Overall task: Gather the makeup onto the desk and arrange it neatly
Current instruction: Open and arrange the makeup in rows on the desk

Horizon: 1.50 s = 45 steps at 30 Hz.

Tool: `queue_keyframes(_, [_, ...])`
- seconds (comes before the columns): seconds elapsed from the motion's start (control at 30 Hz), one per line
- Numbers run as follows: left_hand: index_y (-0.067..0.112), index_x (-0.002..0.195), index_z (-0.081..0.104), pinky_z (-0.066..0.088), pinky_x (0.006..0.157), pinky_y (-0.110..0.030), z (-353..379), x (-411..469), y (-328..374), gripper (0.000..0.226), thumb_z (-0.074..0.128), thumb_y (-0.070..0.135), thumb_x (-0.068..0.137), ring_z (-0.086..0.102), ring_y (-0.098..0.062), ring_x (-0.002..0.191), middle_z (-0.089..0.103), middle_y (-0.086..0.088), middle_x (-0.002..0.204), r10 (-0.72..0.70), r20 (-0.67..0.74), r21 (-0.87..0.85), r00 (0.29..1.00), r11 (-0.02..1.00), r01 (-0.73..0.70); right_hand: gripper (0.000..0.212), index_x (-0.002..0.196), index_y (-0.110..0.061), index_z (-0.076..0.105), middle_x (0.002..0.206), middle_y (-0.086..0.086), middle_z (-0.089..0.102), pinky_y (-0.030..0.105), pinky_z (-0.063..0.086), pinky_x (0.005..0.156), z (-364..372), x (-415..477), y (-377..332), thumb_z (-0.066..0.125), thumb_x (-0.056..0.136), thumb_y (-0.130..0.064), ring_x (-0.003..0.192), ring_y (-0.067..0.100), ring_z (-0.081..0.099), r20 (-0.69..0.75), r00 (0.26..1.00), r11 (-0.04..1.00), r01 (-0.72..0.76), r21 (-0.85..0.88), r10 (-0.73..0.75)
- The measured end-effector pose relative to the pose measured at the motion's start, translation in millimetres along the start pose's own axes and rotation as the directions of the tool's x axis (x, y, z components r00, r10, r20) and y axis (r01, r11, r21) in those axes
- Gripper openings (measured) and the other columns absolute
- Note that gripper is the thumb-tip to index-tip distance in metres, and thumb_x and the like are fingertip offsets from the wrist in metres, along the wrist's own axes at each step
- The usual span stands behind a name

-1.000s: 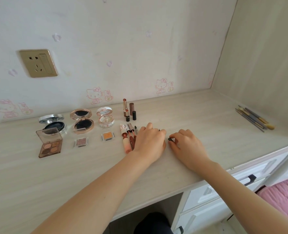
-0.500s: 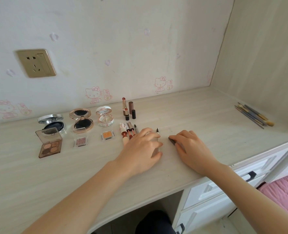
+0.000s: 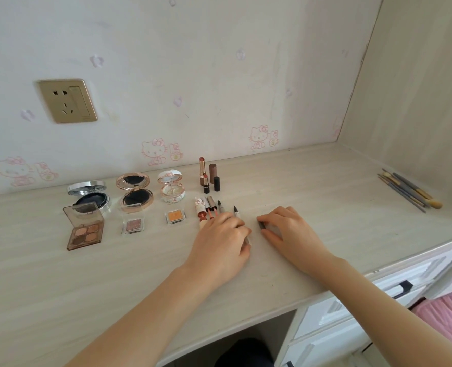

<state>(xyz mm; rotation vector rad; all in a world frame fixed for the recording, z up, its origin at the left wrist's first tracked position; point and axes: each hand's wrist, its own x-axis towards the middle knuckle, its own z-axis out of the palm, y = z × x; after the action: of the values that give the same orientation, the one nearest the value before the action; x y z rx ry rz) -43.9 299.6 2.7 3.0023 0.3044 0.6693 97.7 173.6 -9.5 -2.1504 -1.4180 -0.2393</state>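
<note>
Makeup lies in rows on the pale wooden desk. At the left are an eyeshadow palette, two open round compacts, a white floral compact and two small single eyeshadows. Upright lipsticks stand behind several lip glosses lying flat. My left hand grips a thin eyeliner pen, its dark tip pointing away. My right hand rests flat, its fingertips pinching a small dark cap.
Several makeup brushes lie at the far right near the side panel. A gold wall socket is on the wall at the left. White drawers sit under the desk's right end, beside pink bedding.
My left hand has drawn back toward me and to the right, baring the eyeliner pen's tip. The right hand has stayed on the dark cap.
</note>
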Motion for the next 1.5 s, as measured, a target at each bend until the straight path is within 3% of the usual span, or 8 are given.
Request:
queue_keyframes(0.47, [0.021, 0.105, 0.07, 0.048, 0.088, -0.032, 1.6, -3.4, -2.9, 0.036, 0.05, 0.037, 0.08, 0.05, -0.016, 0.112, 0.065, 0.009, 0.105, -0.147, -0.003, -0.076, 0.989, 0.986, 0.147, 0.019, 0.103, -0.011, 0.07, 0.093, 0.004, 0.068, 0.032, 0.049, 0.08, 21.6, 27.9, -14.3, 0.067, 0.084, -0.012, 0.095, 0.025, 0.056, -0.023, 0.997, 0.993, 0.07, 0.092, -0.068])
queue_keyframes(0.8, [0.019, 0.107, 0.069, 0.044, 0.09, -0.028, 0.9, -0.8, -2.3, 0.03, 0.055, 0.034, 0.085, 0.048, -0.014, 0.114, 0.064, 0.009, 0.107, -0.177, -0.014, -0.069, 0.984, 0.982, 0.175, 0.02, 0.107, -0.011, 0.069, 0.098, 0.002, 0.069, 0.025, 0.046, 0.083, 19.1, 27.8, -11.4, 0.062, 0.089, -0.011, 0.098, 0.02, 0.056, -0.021, 0.998, 0.992, 0.064, 0.109, -0.062])
queue_keyframes(1.0, [0.023, 0.118, 0.063, 0.037, 0.097, -0.023, -0.8, 1.5, -0.5, 0.036, 0.052, 0.038, 0.088, 0.042, -0.009, 0.121, 0.06, 0.013, 0.117, -0.164, -0.011, -0.08, 0.986, 0.983, 0.163, 0.025, 0.115, -0.013, 0.066, 0.11, 0.0, 0.068, 0.028, 0.046, 0.091, 5.1, 18.8, 6.1, 0.056, 0.092, -0.018, 0.109, 0.017, 0.058, 0.017, 1.0, 0.998, 0.005, 0.066, -0.006])
queue_keyframes(1.13, [0.022, 0.119, 0.062, 0.038, 0.099, -0.028, 0.3, 12.1, 6.4, 0.034, 0.051, 0.036, 0.09, 0.041, -0.007, 0.121, 0.059, 0.013, 0.118, -0.163, -0.003, -0.107, 0.987, 0.981, 0.161, 0.029, 0.121, -0.016, 0.063, 0.118, 0.0, 0.065, 0.03, 0.045, 0.095, -10.4, 10.0, 22.9, 0.054, 0.094, -0.023, 0.116, 0.016, 0.055, 0.055, 0.997, 0.999, -0.046, 0.01, 0.045])
queue_keyframes(1.27, [0.021, 0.121, 0.061, 0.037, 0.095, -0.023, 5.5, 28.6, 21.9, 0.033, 0.048, 0.031, 0.093, 0.04, -0.006, 0.123, 0.059, 0.013, 0.12, -0.122, 0.007, -0.139, 0.993, 0.983, 0.121, 0.03, 0.122, -0.019, 0.062, 0.119, -0.001, 0.064, 0.028, 0.045, 0.095, -30.4, -2.7, 40.9, 0.053, 0.095, -0.025, 0.116, 0.015, 0.055, 0.048, 0.994, 0.995, -0.094, -0.033, 0.096])
queue_keyframes(1.5, [0.018, 0.121, 0.062, 0.041, 0.094, -0.028, 25.6, 66.3, 63.6, 0.032, 0.047, 0.023, 0.093, 0.043, -0.012, 0.122, 0.062, 0.006, 0.122, -0.047, 0.07, -0.245, 0.996, 0.968, 0.063, 0.029, 0.122, -0.022, 0.061, 0.118, -0.005, 0.064, 0.033, 0.047, 0.093, -66.3, -28.7, 77.9, 0.053, 0.094, -0.024, 0.114, 0.013, 0.055, 0.021, 0.982, 0.978, -0.188, -0.088, 0.19])
